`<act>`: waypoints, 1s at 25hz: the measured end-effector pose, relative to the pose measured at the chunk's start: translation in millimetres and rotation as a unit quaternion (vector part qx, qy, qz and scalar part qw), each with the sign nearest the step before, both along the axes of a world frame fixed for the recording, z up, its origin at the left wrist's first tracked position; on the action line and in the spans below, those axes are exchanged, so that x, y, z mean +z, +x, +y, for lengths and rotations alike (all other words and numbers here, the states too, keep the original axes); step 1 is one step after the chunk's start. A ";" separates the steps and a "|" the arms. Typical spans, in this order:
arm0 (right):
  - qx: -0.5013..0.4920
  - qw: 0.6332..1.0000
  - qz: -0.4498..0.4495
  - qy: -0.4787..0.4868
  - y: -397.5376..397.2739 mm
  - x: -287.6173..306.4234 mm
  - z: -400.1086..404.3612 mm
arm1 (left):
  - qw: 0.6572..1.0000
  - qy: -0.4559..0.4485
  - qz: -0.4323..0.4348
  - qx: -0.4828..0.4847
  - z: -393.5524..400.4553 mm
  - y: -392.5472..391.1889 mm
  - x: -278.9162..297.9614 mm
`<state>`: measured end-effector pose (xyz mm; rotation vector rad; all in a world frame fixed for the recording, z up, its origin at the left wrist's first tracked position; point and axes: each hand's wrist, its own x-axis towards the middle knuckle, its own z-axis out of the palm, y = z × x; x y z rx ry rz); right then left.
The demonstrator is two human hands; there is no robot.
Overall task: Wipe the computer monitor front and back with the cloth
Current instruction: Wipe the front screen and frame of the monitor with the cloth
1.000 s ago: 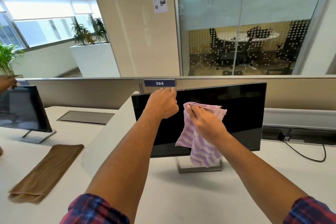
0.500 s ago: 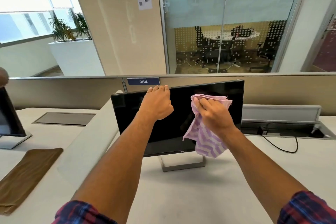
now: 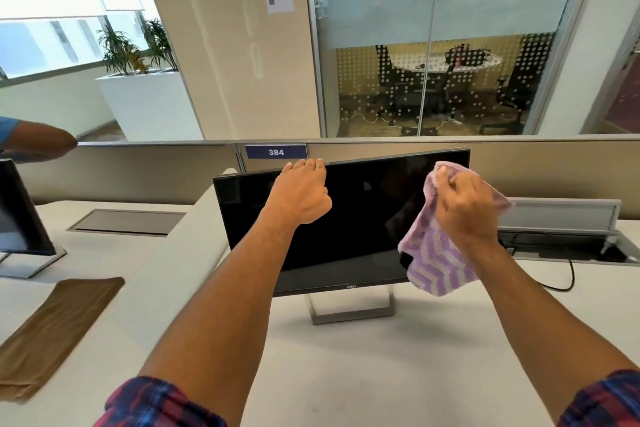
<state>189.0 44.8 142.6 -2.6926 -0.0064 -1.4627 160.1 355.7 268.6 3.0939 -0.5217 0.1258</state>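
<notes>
The white bench (image 3: 363, 374) carries the black flat-panel computer monitor (image 3: 360, 218) on its metal stand near the far edge, long axis running left to right, dark screen facing the person and turned slightly to their left. Over the last second the right hand (image 3: 464, 208), bunched around the pink-and-white striped cloth (image 3: 433, 260), has swept from mid-screen to the right edge, so the front pass looks nearly finished; the back remains. The left hand (image 3: 301, 198) still curls over the top edge, steadying it.
</notes>
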 end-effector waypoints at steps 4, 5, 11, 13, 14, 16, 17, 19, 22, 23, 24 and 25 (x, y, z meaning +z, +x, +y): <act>0.026 0.996 -0.004 0.081 2.4 11.1 -15.3 | 1.000 -0.001 0.011 0.002 0.0 -1.9 3.5; 0.033 0.995 0.002 0.090 0.3 11.6 -12.2 | 1.000 -0.003 0.015 0.001 0.0 -2.9 4.1; 0.072 0.995 0.000 0.076 -0.5 -8.2 -6.7 | 1.000 -0.006 0.026 -0.002 1.7 -3.6 4.9; 0.107 0.994 0.003 0.018 -4.4 -20.6 8.5 | 1.000 -0.006 0.021 -0.001 1.3 -4.0 3.2; 0.140 0.990 0.007 -0.032 -5.7 -26.2 11.3 | 1.000 -0.007 0.021 -0.001 1.1 -3.5 2.5; 0.160 0.984 0.004 -0.078 -7.5 -27.8 8.7 | 1.000 -0.009 0.022 -0.001 2.4 -2.7 1.6; 0.149 0.986 0.003 -0.077 -7.8 -26.7 5.2 | 1.000 -0.010 0.021 -0.002 3.1 -2.2 1.2; 0.131 0.991 0.009 -0.028 -8.2 -36.2 4.1 | 1.000 -0.015 0.021 -0.006 4.8 -1.8 1.6; 0.186 0.980 0.075 -0.022 -11.9 -69.0 12.0 | 0.999 -0.025 0.024 -0.010 7.0 -3.5 2.9; 0.211 0.971 0.096 -0.065 -12.9 -77.2 11.6 | 0.999 -0.029 0.024 -0.011 7.2 -4.5 3.4; 0.229 0.962 0.115 -0.095 -12.1 -80.9 7.6 | 0.999 -0.035 0.023 -0.012 7.0 -5.1 4.0; 0.243 0.956 0.118 -0.113 -11.1 -77.2 1.6 | 0.999 -0.040 0.020 -0.013 6.6 -5.6 4.2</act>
